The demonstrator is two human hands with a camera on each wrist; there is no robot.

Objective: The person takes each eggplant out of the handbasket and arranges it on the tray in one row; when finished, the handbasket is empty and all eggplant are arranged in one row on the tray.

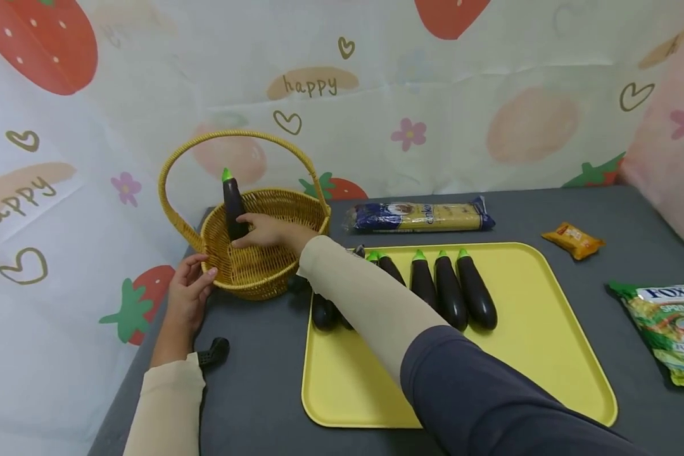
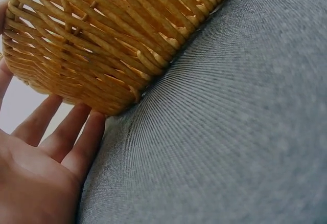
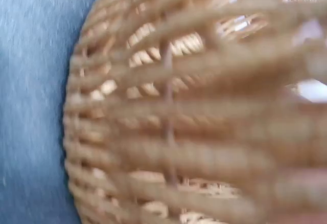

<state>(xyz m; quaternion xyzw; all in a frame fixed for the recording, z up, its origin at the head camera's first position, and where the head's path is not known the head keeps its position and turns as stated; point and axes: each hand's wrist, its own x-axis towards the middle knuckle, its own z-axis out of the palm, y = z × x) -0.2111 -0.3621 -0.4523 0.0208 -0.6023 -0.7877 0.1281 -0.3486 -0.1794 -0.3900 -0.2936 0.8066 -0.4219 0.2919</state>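
Observation:
A yellow wicker basket (image 1: 251,288) with a tall arched handle stands at the back left. Inside it, my right hand (image 1: 265,231) grips a dark eggplant (image 1: 234,202) by its lower part, green stem end up. My left hand (image 1: 188,291) touches the basket's near left side, its fingers fairly straight against the wicker (image 2: 97,45) in the left wrist view. Several more eggplants (image 1: 450,291) lie on a yellow tray (image 1: 524,354), partly hidden under my right sleeve. The right wrist view shows only blurred basket weave (image 3: 168,111); the right hand's grip is hidden there.
Behind the tray lies a long pack of pasta (image 1: 427,216). A small orange packet (image 1: 573,240) and a green candy bag (image 1: 667,329) lie to the right. The grey table (image 1: 256,392) meets a patterned cloth wall at the back and left.

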